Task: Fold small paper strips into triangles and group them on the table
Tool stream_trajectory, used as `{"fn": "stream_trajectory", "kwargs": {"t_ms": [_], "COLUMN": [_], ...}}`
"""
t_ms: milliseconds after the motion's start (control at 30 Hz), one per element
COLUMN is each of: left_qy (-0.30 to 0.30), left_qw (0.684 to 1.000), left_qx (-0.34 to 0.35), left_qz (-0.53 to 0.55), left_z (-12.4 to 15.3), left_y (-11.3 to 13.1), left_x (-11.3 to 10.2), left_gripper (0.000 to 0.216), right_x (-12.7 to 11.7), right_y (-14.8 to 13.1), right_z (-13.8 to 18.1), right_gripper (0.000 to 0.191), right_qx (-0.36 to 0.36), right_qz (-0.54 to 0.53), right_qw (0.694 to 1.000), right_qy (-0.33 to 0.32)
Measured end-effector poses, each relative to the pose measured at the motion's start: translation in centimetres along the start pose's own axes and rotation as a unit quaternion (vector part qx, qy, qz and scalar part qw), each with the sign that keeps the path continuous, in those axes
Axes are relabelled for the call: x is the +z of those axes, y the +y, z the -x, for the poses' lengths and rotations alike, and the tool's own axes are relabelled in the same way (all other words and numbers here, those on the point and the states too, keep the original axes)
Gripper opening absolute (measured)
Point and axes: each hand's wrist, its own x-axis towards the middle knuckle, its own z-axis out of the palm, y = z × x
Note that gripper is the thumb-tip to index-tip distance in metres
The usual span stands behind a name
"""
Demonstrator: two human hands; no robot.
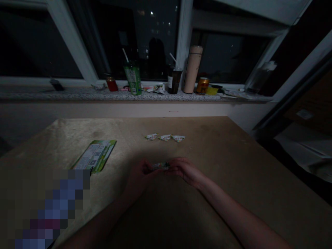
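Observation:
Between both hands, low over the table (207,152), is a small green and white wrapped packet (160,166). My left hand (141,174) pinches its left end, with the thumb along the near side. At the right end the fingers of my right hand (185,170) are closed on the same packet. Beyond the hands, three small triangular packets in similar white and green wrapping lie in a row: a left one (151,137), a middle one (165,138) and a right one (178,138). A larger flat green and white pouch (97,155) rests to the left. Dim light hides finer detail.
A blurred-out patch (59,204) covers the lower left. Behind the table, a speckled windowsill (155,98) carries a green cup with a straw (133,79), a dark cup (174,81), a tall pinkish flask (192,71), a gold can (202,85) and a red jar (111,84).

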Motion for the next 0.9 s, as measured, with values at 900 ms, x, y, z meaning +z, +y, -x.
{"fn": "stream_trajectory", "kwargs": {"t_ms": [900], "left_qy": [-0.026], "left_qw": [0.998], "left_qx": [-0.045], "left_qz": [0.036], "left_z": [-1.4], "left_y": [0.6], "left_x": [-0.8], "left_gripper": [0.048], "right_x": [-0.4], "right_y": [0.2], "right_z": [-0.7], "right_gripper": [0.031], "right_qx": [-0.036], "right_qz": [0.091], "right_qw": [0.995], "right_qy": [0.023]}}
